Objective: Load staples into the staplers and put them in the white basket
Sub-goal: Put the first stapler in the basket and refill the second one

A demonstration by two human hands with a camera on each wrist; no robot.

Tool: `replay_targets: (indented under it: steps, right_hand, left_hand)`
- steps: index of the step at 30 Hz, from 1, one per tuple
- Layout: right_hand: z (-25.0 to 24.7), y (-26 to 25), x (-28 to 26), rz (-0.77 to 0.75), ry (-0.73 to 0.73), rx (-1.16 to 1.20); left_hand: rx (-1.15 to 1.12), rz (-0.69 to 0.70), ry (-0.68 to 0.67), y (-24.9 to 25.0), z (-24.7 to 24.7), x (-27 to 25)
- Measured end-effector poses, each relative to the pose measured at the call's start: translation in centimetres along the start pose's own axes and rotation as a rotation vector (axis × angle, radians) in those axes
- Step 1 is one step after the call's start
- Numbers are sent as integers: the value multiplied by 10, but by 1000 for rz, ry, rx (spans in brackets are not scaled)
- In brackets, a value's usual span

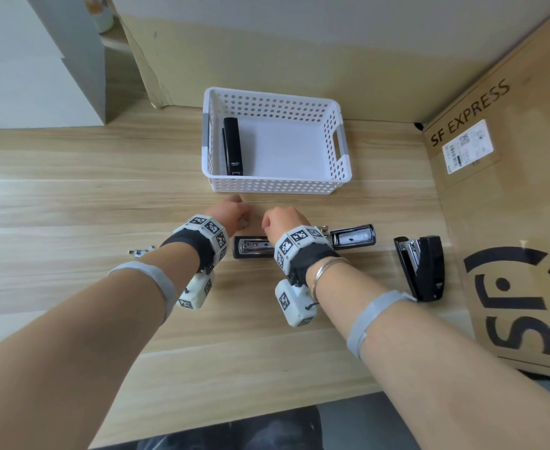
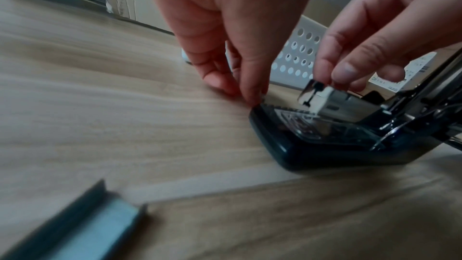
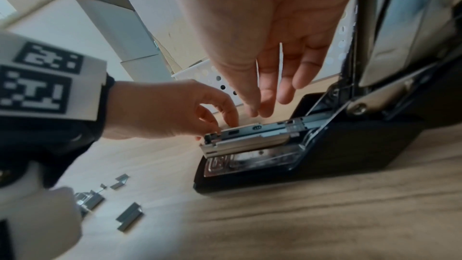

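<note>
Open stapler (image 1: 254, 247) flat on bench (image 1: 72, 196), near white basket (image 1: 276, 186). Left hand (image 1: 231, 212) fingers (image 2: 250, 94) touch its front end; right hand (image 1: 283, 220) fingers pinch the magazine (image 3: 250, 135) tip. Risk: magazine snapping back, staples (image 3: 130, 216) jamming crooked.

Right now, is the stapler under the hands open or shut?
Open. The stapler lies unfolded flat on the table, its black lid swung out to the right, its metal staple channel bare.
</note>
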State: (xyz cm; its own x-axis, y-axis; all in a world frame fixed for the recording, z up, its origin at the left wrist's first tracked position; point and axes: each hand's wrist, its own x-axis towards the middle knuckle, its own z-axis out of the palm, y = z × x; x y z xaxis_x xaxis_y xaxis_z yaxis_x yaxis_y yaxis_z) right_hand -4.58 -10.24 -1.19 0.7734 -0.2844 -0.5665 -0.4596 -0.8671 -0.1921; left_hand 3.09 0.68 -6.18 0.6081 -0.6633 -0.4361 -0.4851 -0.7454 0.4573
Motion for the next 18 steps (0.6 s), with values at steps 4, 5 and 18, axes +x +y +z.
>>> replay_targets:
  steps: [4, 5, 18]
  right_hand:
    - [2, 1, 2, -61, 43, 100]
    - [2, 0, 2, -80, 57, 110]
    - [1, -4, -9, -103, -2, -52]
  left_hand:
    - [-63, 12, 17, 5, -10, -7]
    - [-95, 25, 26, 6, -12, -9]
    - [-215, 47, -14, 7, -7, -37]
